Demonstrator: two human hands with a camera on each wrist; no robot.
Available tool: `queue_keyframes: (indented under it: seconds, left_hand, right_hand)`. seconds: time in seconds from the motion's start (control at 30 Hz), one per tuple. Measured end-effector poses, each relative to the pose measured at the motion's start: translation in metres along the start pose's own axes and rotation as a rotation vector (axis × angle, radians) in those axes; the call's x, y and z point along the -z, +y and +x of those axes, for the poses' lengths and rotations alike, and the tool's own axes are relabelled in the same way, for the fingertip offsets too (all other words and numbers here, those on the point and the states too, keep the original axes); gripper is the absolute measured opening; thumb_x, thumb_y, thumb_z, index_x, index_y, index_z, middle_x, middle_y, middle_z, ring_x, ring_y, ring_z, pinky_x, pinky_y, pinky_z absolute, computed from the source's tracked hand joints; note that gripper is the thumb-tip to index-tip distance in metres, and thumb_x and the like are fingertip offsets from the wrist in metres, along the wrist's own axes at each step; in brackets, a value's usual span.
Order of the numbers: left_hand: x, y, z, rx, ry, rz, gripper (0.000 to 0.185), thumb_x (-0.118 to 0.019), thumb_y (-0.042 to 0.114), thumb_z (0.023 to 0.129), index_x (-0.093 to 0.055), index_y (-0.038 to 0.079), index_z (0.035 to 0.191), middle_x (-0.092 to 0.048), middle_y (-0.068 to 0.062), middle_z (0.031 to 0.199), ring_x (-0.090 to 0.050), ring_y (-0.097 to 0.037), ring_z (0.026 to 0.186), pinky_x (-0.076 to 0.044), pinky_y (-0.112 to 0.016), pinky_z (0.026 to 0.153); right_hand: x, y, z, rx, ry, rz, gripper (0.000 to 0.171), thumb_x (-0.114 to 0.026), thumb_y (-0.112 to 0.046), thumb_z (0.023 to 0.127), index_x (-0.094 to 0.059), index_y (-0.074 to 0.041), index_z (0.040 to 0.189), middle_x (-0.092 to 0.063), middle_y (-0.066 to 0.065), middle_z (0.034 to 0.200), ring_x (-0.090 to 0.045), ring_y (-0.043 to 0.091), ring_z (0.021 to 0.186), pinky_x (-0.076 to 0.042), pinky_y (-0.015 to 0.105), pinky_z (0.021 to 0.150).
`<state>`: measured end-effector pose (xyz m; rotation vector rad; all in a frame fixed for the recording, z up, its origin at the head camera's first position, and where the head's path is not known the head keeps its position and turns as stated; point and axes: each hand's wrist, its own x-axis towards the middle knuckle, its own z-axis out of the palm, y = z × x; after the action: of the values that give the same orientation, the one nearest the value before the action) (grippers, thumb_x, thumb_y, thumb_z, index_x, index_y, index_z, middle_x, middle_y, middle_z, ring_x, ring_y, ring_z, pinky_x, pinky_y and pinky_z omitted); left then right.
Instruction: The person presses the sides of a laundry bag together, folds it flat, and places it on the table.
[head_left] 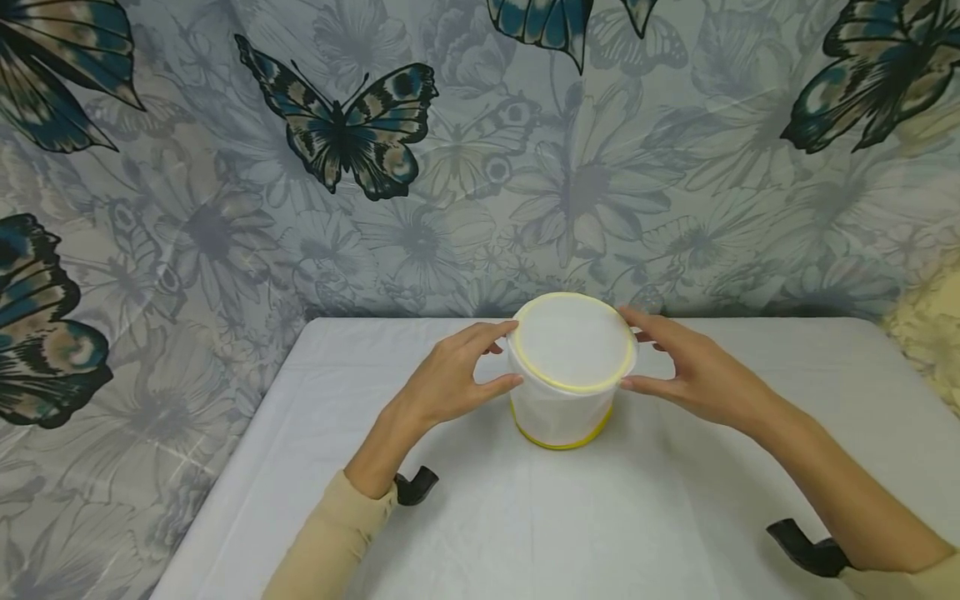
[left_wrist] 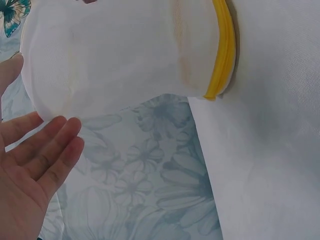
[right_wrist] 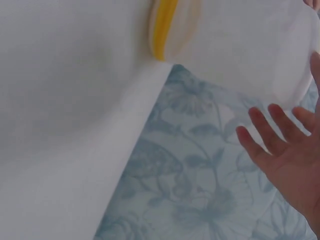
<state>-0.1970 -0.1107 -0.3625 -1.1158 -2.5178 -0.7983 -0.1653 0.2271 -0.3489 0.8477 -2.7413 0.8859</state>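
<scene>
One drum (head_left: 558, 415) stands upright on the white table (head_left: 480, 525), toward its far edge, as I observe by remote feed. I record the left hand (head_left: 450, 377) with fingers extended and spread, thumb and fingertip touching the drum's left side by the top. I find the right hand (head_left: 697, 368) likewise extended, thumb and fingertip at the right side. One yellow band (left_wrist: 226, 50) rings the base. Butterfly cloth (head_left: 588, 187) covers the far side.
</scene>
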Motion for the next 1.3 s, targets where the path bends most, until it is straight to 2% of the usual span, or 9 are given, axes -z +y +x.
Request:
queue_keyframes:
  seconds: [0.17,0.27,0.47,0.6,0.77,1.0,1.3]
  left_hand:
    - [-0.002,0.000,0.004,-0.006,0.014,-0.036,0.058,-0.075,0.035,0.090,-0.058,0.010,0.139,-0.060,0.000,0.133,-0.063,-0.009,0.102,-0.052,-0.021,0.086]
    - [-0.003,-0.001,0.006,-0.004,0.031,-0.068,0.056,-0.075,0.034,0.090,-0.060,0.008,0.137,-0.063,-0.002,0.130,-0.064,-0.013,0.099,-0.053,-0.025,0.085]
    - [-0.008,-0.001,0.007,0.038,0.027,-0.127,0.063,-0.078,0.034,0.087,-0.057,0.006,0.139,-0.064,-0.005,0.129,-0.065,-0.017,0.099,-0.053,-0.026,0.087]
    - [-0.011,0.000,0.008,0.062,0.017,-0.134,0.070,-0.081,0.036,0.084,-0.054,0.006,0.142,-0.063,-0.004,0.131,-0.064,-0.015,0.101,-0.053,-0.023,0.088]
    - [-0.015,0.001,0.009,0.082,0.010,-0.151,0.071,-0.081,0.037,0.084,-0.054,0.006,0.142,-0.063,-0.006,0.132,-0.064,-0.015,0.102,-0.053,-0.023,0.086]
    - [-0.020,0.001,0.010,0.120,-0.020,-0.190,0.070,-0.078,0.037,0.086,-0.052,0.007,0.144,-0.061,-0.004,0.135,-0.062,-0.016,0.105,-0.053,-0.025,0.088]
    - [-0.025,-0.001,0.007,0.140,-0.075,-0.142,0.083,-0.078,0.047,0.084,-0.044,0.008,0.150,-0.055,-0.003,0.142,-0.059,-0.014,0.111,-0.051,-0.029,0.093]
  right_hand:
    - [-0.002,0.002,0.003,0.031,0.045,-0.046,0.077,-0.082,-0.031,0.083,-0.047,-0.014,0.149,-0.056,0.008,0.138,-0.058,0.029,0.114,-0.055,0.048,0.082]
    - [-0.005,0.003,0.005,0.043,0.071,-0.049,0.075,-0.083,-0.031,0.082,-0.050,-0.014,0.147,-0.057,0.008,0.137,-0.058,0.027,0.113,-0.055,0.046,0.079]
    - [-0.011,0.005,0.007,0.011,0.096,-0.027,0.072,-0.084,-0.033,0.080,-0.054,-0.016,0.143,-0.059,0.006,0.136,-0.059,0.026,0.113,-0.054,0.043,0.075]
    - [-0.012,0.007,0.007,-0.002,0.104,-0.012,0.073,-0.085,-0.033,0.079,-0.054,-0.014,0.142,-0.058,0.007,0.137,-0.059,0.028,0.114,-0.053,0.047,0.081]
    - [-0.014,0.007,0.009,-0.028,0.089,-0.007,0.083,-0.086,-0.032,0.078,-0.047,-0.009,0.148,-0.059,0.010,0.137,-0.059,0.029,0.114,-0.053,0.050,0.083]
    - [-0.017,0.004,0.011,-0.080,0.004,0.019,0.094,-0.083,-0.039,0.080,-0.036,-0.001,0.152,-0.054,0.017,0.140,-0.056,0.031,0.115,-0.054,0.052,0.085]
    - [-0.026,0.006,0.012,-0.090,-0.024,0.060,0.098,-0.083,-0.041,0.079,-0.034,0.000,0.153,-0.042,0.020,0.149,-0.050,0.040,0.125,-0.046,0.058,0.097]
